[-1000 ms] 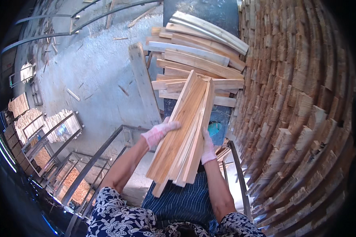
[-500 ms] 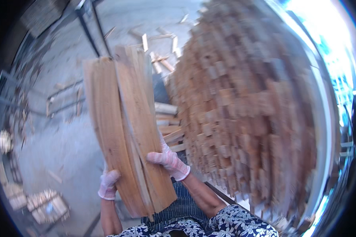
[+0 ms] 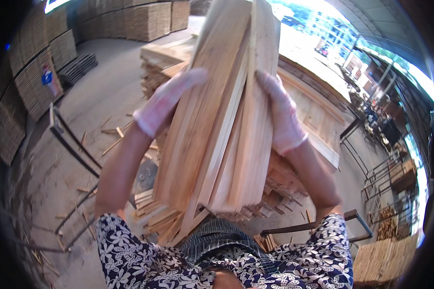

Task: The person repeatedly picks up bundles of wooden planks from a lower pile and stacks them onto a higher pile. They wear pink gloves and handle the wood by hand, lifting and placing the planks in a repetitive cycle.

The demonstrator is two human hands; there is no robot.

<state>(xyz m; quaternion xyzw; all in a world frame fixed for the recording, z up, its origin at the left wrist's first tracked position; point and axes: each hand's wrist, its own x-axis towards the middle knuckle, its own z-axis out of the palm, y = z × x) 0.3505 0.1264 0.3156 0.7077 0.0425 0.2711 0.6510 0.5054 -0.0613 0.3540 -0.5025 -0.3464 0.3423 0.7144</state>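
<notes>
Bundle of wooden slats [image 3: 222, 120] swung higher since half a second ago, now upright before the chest; left hand [image 3: 166, 101] and right hand [image 3: 282, 113] clamp its opposite edges, fingers curled closed, keeping the slats together

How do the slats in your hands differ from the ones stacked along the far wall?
The held bundle of slats stands steeply on end, loose and fanned; the wall stacks lie flat in squared blocks. The bundle is gripped by left hand and right hand; the stacks rest untouched. Both are pale wood.
</notes>
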